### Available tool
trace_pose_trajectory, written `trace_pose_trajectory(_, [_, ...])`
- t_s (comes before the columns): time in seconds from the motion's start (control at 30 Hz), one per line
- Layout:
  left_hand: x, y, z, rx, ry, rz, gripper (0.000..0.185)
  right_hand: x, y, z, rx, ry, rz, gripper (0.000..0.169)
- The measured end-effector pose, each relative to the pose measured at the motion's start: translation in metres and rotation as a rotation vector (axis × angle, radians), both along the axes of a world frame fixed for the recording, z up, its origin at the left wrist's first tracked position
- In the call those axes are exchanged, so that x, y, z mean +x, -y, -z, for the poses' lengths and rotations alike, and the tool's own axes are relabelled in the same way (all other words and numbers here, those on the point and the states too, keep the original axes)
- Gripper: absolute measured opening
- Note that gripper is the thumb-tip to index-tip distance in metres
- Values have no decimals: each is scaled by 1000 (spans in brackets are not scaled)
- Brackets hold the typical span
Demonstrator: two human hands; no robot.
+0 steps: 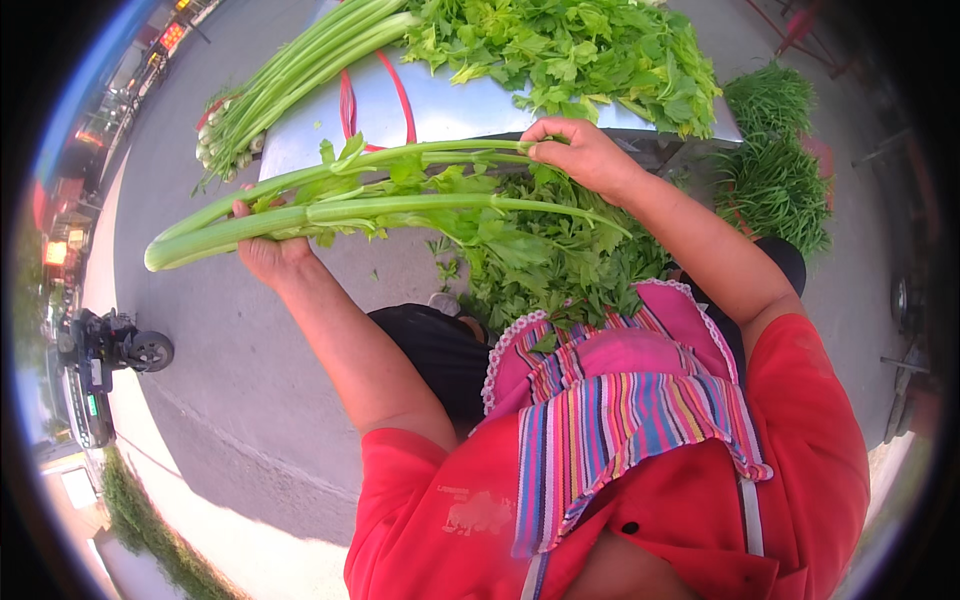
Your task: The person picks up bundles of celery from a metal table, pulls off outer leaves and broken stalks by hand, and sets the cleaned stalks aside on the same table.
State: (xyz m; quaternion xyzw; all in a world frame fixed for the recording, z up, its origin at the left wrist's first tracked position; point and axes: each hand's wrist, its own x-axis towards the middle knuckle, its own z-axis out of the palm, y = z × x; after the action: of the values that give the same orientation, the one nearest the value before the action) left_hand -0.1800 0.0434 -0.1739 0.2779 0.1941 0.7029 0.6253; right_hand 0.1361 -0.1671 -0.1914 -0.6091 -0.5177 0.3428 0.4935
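Note:
A bunch of green celery stalks (281, 219) spans both hands, its pale base end at the left and its leaves toward the right. My left hand (274, 251) grips the thick stalks near the base from below. With thumb and fingers, my right hand (574, 154) pinches the thin upper part of a stalk; some of the leaf there is hidden by the fingers. One thinner stalk tip curves free beneath the right forearm. Below the stalks, a heap of loose celery leaves (525, 259) lies between the legs and against the striped pink apron (630, 420).
A metal-topped table (465, 101) stands ahead, bearing leafy celery (570, 52) and long stalks (315, 67). Red straps (397, 90) lie across its edge. White-bulbed greens (225, 139) sit at its left. Grassy green bunches (772, 165) are at the right; a parked scooter (112, 341) stands far left.

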Motion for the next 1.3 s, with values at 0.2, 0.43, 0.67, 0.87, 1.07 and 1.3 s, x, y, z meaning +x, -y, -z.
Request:
trace_pose_trajectory(0.2, [4,1,-1,-84,-13,-1,31,-5,8,8,-50,169,-211,17])
trace_pose_trajectory(0.43, [8,7,-3,14,-89,6,43,21,44,23,-248,644,-208,14])
trace_pose_trajectory(0.67, [1,7,-8,-24,-82,-33,33,16,79,-11,-157,124,-289,22])
trace_pose_trajectory(0.87, [-7,-4,-2,-16,-147,1,32,31,76,1,-66,667,-204,19])
trace_pose_trajectory(1.07, [11,8,-7,-69,-181,23,34,37,65,17,-168,891,49,17])
trace_pose_trajectory(1.3, [9,12,-20,58,-152,0,41,112,104,144,-510,12,560,15])
